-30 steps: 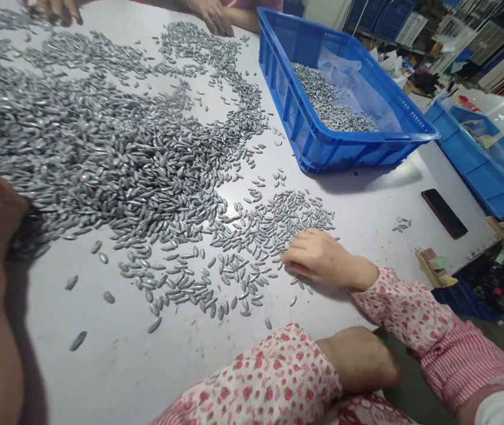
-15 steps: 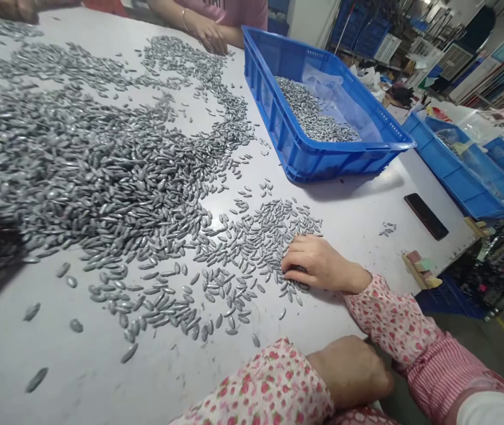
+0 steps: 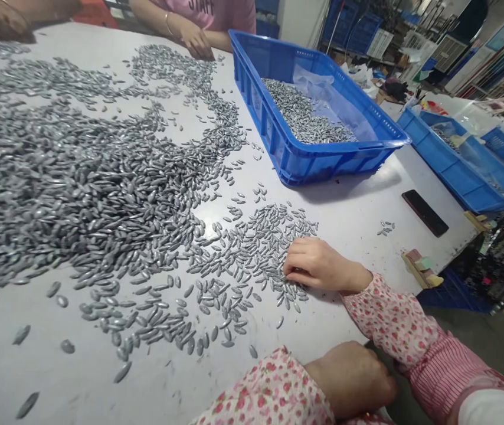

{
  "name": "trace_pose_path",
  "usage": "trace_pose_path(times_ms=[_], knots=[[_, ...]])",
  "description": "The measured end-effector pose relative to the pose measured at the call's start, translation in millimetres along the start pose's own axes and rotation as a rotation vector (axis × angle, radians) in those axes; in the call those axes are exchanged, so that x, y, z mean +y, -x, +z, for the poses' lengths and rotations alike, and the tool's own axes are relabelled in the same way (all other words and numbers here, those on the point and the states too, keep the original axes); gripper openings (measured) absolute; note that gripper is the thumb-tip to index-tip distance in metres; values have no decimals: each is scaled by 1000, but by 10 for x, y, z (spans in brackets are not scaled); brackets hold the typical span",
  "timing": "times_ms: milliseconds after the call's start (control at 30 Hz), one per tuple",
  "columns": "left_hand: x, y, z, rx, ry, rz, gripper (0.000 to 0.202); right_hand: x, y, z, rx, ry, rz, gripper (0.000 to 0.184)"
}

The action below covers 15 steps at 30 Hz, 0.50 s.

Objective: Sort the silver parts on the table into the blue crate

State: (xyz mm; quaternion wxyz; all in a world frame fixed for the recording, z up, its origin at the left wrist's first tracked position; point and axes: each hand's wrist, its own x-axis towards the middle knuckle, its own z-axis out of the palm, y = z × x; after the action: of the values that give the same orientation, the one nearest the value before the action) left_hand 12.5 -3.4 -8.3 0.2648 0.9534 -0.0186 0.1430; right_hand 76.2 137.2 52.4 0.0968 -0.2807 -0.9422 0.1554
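Small grey, glossy, spindle-shaped pieces (image 3: 114, 189) lie heaped over the white table (image 3: 181, 389), with a thinner spread (image 3: 252, 242) near me. At the right edge of that spread rests my right hand (image 3: 318, 262), its fingers curled and held together against the pieces. The fingertips are hidden, so what they grip, if anything, does not show. My left hand (image 3: 353, 378) is at the table's near edge, back upward, apart from the pieces; its fingers are bent down out of sight. Both arms wear pale sleeves with a red-pink print.
A blue crate (image 3: 340, 159) holding similar pieces and clear plastic stands beyond my right hand. A phone (image 3: 424, 212), a few loose pieces (image 3: 385, 228) and a small wooden block (image 3: 422, 268) lie to the right, near more blue crates (image 3: 449, 168). Co-workers' hands (image 3: 196, 41) are across the table.
The view has shifted slightly. A co-worker's hand at the left edge has moved almost out of view. My right hand stays at the same spot on the pieces, and my left hand has barely moved.
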Motion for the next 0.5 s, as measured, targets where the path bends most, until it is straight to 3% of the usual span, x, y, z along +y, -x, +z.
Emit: trace_pose_path(times_ms=[100, 200, 367, 500], knots=[[1, -6, 25, 9, -7, -1, 16, -6, 3, 15, 6, 86, -8, 22], [6, -7, 9, 9, -19, -4, 16, 43, 38, -19, -44, 35, -66, 21], [5, 8, -59, -3, -32, 6, 12, 140, 173, -213, 114, -128, 66, 17], [-12, 27, -58, 16, -25, 27, 9, -21, 270, -174, 106, -97, -29, 24]])
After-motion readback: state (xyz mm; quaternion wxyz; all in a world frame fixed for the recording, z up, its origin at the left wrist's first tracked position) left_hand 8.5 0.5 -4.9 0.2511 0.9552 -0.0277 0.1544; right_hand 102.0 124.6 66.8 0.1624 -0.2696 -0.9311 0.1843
